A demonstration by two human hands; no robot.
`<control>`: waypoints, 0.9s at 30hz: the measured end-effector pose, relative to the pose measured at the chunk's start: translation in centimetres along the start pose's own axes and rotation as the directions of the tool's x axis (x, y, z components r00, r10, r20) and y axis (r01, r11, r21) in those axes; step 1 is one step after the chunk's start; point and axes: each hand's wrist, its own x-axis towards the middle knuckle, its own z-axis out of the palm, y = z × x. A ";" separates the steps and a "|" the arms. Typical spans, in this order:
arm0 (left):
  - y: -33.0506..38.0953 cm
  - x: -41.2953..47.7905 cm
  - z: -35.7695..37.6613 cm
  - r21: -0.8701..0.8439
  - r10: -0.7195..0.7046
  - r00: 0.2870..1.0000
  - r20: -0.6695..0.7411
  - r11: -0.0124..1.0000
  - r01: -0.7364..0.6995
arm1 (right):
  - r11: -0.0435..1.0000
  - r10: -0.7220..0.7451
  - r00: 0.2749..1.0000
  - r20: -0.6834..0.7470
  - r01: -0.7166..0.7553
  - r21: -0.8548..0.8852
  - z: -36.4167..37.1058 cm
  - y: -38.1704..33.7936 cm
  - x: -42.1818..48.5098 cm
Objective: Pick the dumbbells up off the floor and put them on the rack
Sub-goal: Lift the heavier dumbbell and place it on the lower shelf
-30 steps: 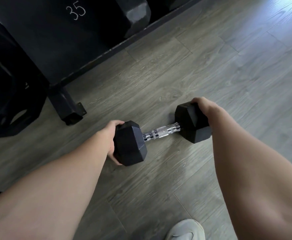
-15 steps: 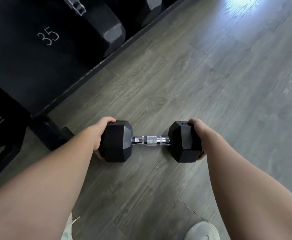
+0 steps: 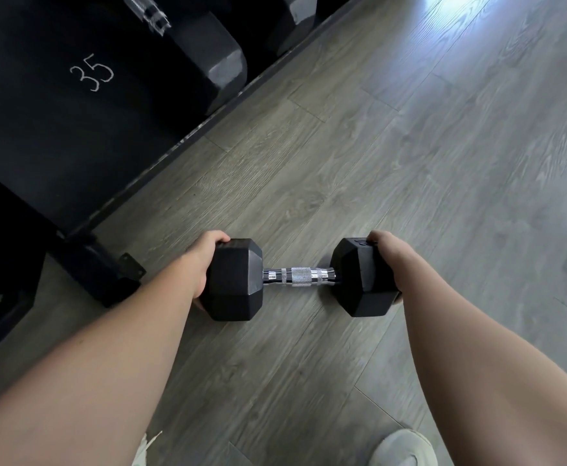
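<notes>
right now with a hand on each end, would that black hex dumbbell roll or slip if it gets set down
The black hex dumbbell probably won't roll: its heads have flat facets. It is likely heavy for its size, since the left hand and right hand each clamp a head. The matte heads look grippy.

floor (image 3: 409, 163) — grey wood planks | on it: rack foot (image 3: 107, 277) — shoe (image 3: 406, 449)

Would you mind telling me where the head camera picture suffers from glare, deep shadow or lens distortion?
In the head view, window glare washes out the floor at top right; the rack is nearly black, though its chalked "35" reads; wide-angle stretch swells both forearms, while the dumbbell and hands stay sharp.
</notes>
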 end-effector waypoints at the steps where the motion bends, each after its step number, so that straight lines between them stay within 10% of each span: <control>1: -0.1 0.1 -0.2 0.003 0.015 1.000 0.017 1.000 -0.015 | 1.000 0.019 0.999 0.038 -0.019 -0.005 -0.3 0.0 -0.2; 11: -0.9 -0.8 -0.1 -0.024 0.008 1.000 0.001 1.000 -0.008 | 0.946 0.194 0.949 0.249 -0.248 0.210 -1.1 2.1 -0.3; 27: -0.6 -1.7 0.6 -0.029 0.059 0.996 -0.072 0.998 -0.061 | 0.964 0.077 0.981 0.176 -0.118 0.239 -0.5 2.3 -0.6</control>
